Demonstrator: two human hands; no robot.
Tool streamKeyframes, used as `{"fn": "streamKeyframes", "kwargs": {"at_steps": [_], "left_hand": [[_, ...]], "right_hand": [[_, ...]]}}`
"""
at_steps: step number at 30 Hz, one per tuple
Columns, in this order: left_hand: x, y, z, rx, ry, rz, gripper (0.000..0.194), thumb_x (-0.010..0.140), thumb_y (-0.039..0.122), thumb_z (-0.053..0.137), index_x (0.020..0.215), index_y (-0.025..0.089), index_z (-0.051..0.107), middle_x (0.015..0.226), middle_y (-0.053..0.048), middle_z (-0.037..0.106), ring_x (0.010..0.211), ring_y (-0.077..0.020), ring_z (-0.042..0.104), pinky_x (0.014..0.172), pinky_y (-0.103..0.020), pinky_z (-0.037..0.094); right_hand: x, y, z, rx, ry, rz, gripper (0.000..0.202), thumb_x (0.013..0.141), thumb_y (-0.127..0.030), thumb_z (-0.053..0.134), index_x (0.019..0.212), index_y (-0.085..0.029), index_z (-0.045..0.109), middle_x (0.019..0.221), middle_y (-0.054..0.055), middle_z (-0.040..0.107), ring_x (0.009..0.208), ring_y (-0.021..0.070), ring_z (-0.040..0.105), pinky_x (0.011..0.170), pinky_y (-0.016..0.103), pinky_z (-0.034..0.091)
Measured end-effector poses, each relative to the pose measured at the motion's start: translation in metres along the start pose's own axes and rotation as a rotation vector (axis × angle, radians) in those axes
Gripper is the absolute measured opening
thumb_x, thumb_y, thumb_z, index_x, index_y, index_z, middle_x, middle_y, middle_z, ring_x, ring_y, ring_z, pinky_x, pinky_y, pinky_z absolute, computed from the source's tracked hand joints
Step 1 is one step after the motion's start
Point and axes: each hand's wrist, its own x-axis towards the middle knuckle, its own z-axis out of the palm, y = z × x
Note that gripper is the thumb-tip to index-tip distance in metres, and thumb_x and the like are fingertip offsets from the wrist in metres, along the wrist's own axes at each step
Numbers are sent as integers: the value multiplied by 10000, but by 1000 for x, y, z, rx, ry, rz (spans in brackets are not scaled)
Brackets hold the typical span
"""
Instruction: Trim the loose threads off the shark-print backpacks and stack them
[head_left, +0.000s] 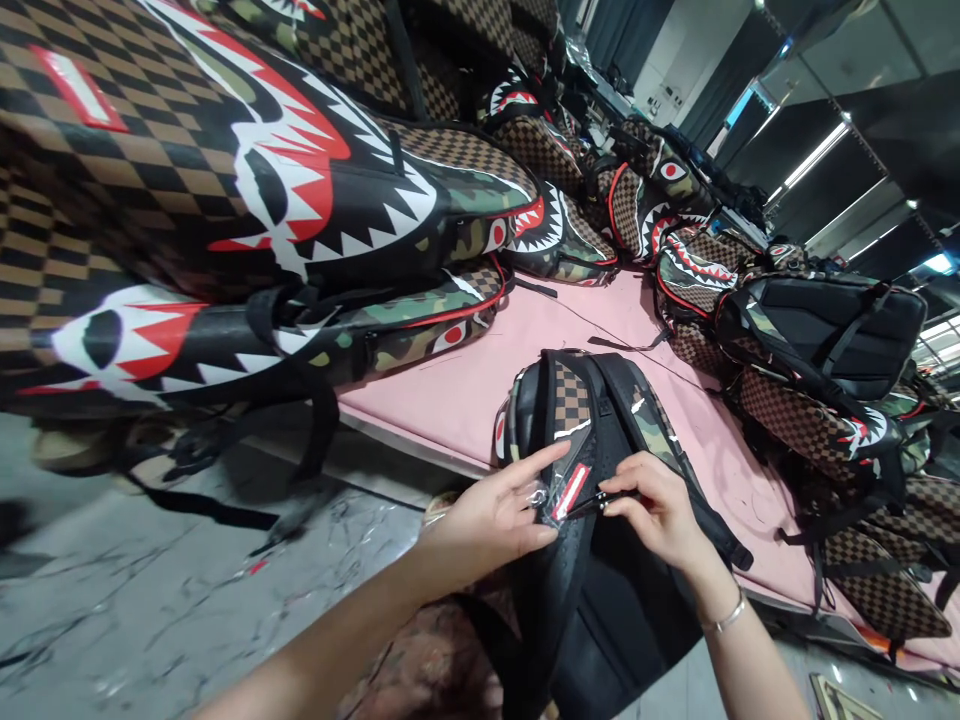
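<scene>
Pinching something black (pixel 585 505), right grip (pixel 664 508) faces left grip (pixel 484 515) (spread) above a backpack (pixel 637 600) crossing the table edge (pixel 420 432).

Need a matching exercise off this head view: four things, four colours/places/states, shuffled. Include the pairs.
Things
1. Right hand
2. Tabletop
3. Label beside the left hand
4. Bracelet

Descriptions
A. Plain pink
B. Around the right wrist
C. Pinching a slim black item
D. Red and white

Pairs: 1-C, 2-A, 3-D, 4-B
</scene>
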Motion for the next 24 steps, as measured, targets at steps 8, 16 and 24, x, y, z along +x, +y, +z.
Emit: {"fn": "streamKeyframes", "kwargs": {"at_steps": [8, 16, 24], "left_hand": [[-5, -16, 19, 401, 435, 147, 192, 612, 362, 681, 666, 177, 678, 1225, -101, 579, 937, -259, 635, 839, -365, 506], [-4, -22, 19, 657, 482, 273, 184, 684, 361, 571, 586, 225, 645, 825, -49, 709, 1082, -272, 551, 919, -387, 413], [-6, -39, 27, 565, 566, 233, 218, 707, 391, 523, 654, 194, 601, 1112, -98, 643, 936, -238, 606, 804, -340, 459]], "right_hand": [[-40, -27, 10, -106, 174, 219, 151, 810, -177, 577, 956, -198, 608, 855, 51, 599, 800, 168, 567, 676, 287, 471], [-49, -45, 27, -238, 242, 250, 153, 832, -176, 542, 979, -184, 584, 862, 60, 596, 800, 169, 578, 691, 287, 470], [-56, -49, 47, -318, 337, 292, 112, 859, -178, 492, 912, -172, 591, 818, 61, 611, 759, 170, 581, 660, 287, 444]]}}
